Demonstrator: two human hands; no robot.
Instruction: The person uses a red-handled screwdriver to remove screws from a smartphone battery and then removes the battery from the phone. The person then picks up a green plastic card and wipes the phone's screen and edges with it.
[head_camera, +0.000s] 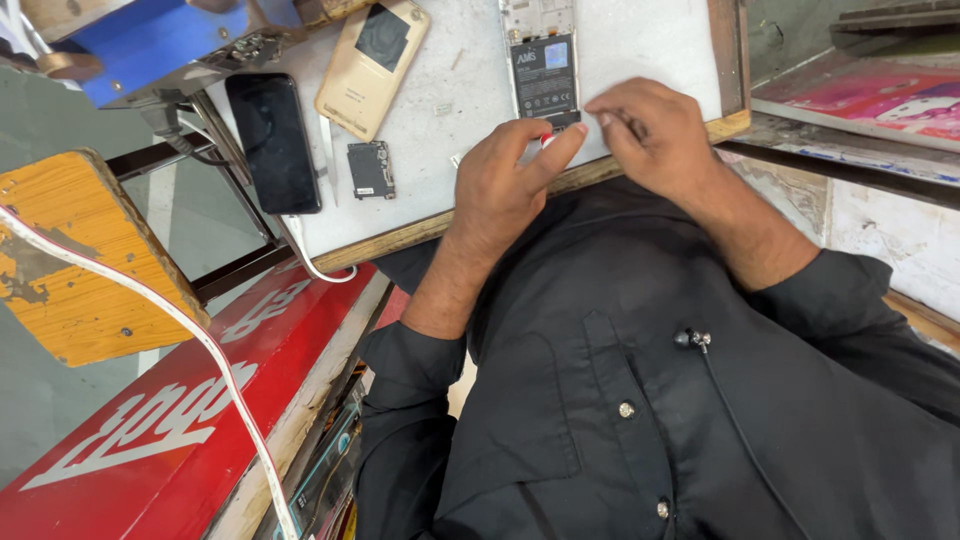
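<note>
An opened phone (542, 60), its back removed and its dark battery exposed, is laid on the white work board (450, 150), and everything else is placed relative to it. Its near end is met by the left hand (500, 185), whose forefinger is stretched out to touch that end beside a small red-and-white piece; nothing is seen clasped in this hand. The right hand (650, 135) is set just to the right of the phone's near end, fingers curled down onto the board; whether anything is pinched beneath them cannot be told. Left of the opened phone a gold back cover (372, 65) is laid, then a small dark module (371, 169), and farther left a black phone (272, 140).
</note>
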